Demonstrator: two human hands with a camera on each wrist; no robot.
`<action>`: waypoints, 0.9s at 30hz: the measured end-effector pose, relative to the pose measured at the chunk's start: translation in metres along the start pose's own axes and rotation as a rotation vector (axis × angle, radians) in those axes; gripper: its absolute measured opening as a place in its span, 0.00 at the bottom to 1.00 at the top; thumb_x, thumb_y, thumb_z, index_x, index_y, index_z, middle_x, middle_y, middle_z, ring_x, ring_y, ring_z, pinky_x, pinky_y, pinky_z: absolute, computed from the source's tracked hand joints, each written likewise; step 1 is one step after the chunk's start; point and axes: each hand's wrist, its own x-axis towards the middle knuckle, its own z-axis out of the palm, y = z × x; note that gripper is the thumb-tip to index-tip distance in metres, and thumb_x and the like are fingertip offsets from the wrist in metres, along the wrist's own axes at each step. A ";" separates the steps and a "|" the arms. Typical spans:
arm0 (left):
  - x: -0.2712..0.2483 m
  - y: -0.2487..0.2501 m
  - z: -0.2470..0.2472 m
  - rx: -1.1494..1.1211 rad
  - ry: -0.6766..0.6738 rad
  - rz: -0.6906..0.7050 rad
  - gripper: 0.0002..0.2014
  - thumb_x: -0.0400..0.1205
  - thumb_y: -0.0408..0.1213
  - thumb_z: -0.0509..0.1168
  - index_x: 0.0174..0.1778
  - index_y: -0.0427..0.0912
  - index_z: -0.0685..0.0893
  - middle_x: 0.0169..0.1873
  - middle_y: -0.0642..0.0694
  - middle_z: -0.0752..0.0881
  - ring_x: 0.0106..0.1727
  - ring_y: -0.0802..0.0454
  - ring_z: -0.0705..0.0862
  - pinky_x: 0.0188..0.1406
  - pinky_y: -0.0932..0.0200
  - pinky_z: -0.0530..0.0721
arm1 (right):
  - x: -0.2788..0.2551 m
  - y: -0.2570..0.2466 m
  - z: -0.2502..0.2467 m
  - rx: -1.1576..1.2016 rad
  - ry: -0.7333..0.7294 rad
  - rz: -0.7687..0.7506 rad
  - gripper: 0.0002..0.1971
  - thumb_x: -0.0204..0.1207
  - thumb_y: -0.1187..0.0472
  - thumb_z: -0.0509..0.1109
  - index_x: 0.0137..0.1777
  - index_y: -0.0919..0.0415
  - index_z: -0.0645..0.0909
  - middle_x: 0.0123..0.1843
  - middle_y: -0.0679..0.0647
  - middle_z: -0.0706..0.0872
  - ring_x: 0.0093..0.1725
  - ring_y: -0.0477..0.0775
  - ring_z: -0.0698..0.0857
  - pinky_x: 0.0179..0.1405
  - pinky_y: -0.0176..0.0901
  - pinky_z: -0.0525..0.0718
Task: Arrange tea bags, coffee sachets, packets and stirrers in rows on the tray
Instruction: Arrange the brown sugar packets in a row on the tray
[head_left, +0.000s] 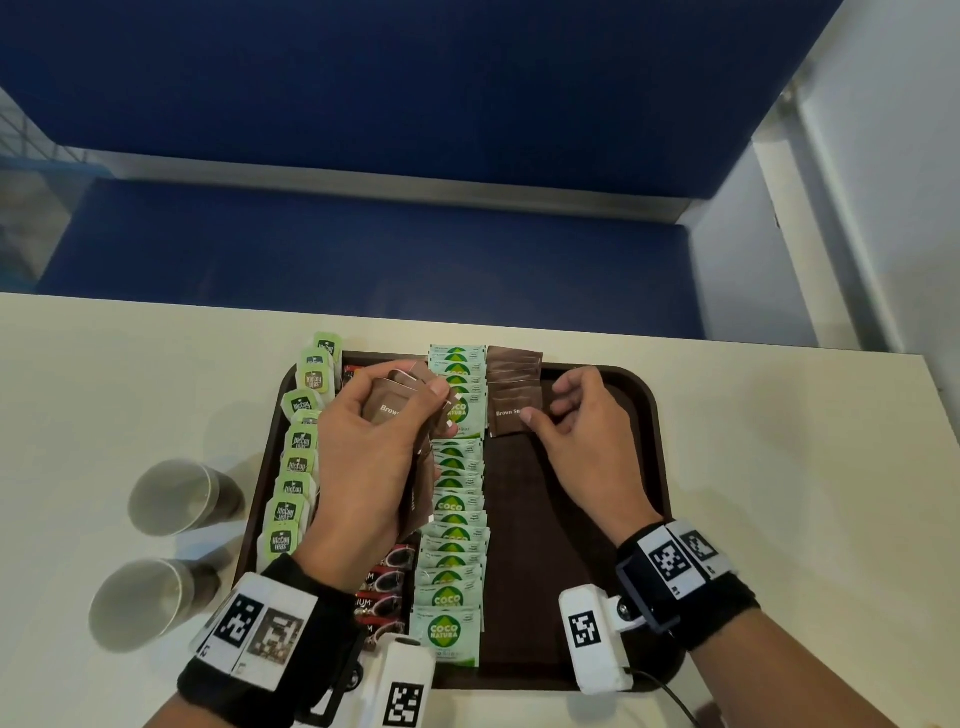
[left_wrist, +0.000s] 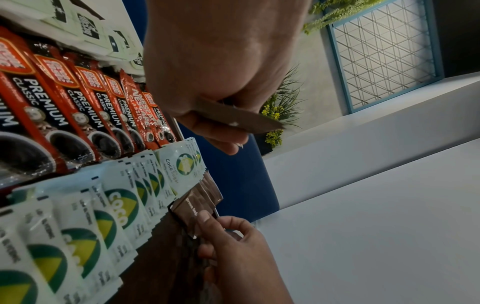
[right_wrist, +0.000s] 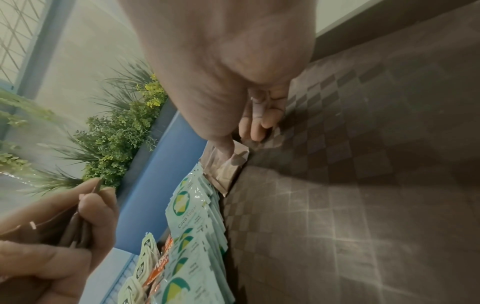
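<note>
A dark brown tray (head_left: 613, 519) holds rows: green tea bags (head_left: 293, 488) along its left edge, red coffee sachets (head_left: 384, 587), then green-and-white coco sugar packets (head_left: 454, 514). At the far end begins a short row of brown sugar packets (head_left: 514, 400). My left hand (head_left: 379, 441) hovers over the coffee row and grips a fanned stack of brown sugar packets (head_left: 395, 400). My right hand (head_left: 566, 421) rests on the tray, thumb pressing the nearest brown packet of the row (left_wrist: 192, 209), fingers curled at its right edge.
Two paper cups (head_left: 171, 496), (head_left: 140, 603) stand on the white table (head_left: 779, 467) left of the tray. A blue bench (head_left: 363, 239) lies beyond the table's far edge. The tray's right half shows bare chequered surface (right_wrist: 337, 205).
</note>
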 end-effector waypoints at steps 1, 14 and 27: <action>0.000 0.000 0.000 -0.004 0.000 -0.002 0.14 0.80 0.37 0.82 0.60 0.45 0.92 0.50 0.41 0.96 0.44 0.43 0.96 0.28 0.62 0.87 | -0.002 0.000 0.000 -0.024 0.001 -0.022 0.21 0.76 0.48 0.85 0.59 0.45 0.75 0.52 0.42 0.82 0.44 0.44 0.83 0.47 0.51 0.89; -0.002 -0.002 0.001 0.012 -0.002 0.008 0.14 0.79 0.37 0.83 0.60 0.45 0.92 0.50 0.40 0.96 0.49 0.36 0.96 0.34 0.55 0.88 | -0.006 -0.003 0.013 -0.290 0.004 -0.202 0.27 0.72 0.48 0.87 0.60 0.44 0.71 0.59 0.43 0.76 0.58 0.44 0.78 0.35 0.34 0.74; -0.002 -0.004 0.002 0.029 -0.002 -0.020 0.12 0.82 0.39 0.81 0.60 0.43 0.92 0.49 0.38 0.96 0.44 0.41 0.95 0.30 0.58 0.88 | -0.007 -0.005 0.002 -0.142 -0.008 -0.127 0.26 0.71 0.48 0.88 0.58 0.45 0.72 0.54 0.38 0.75 0.50 0.40 0.77 0.39 0.35 0.77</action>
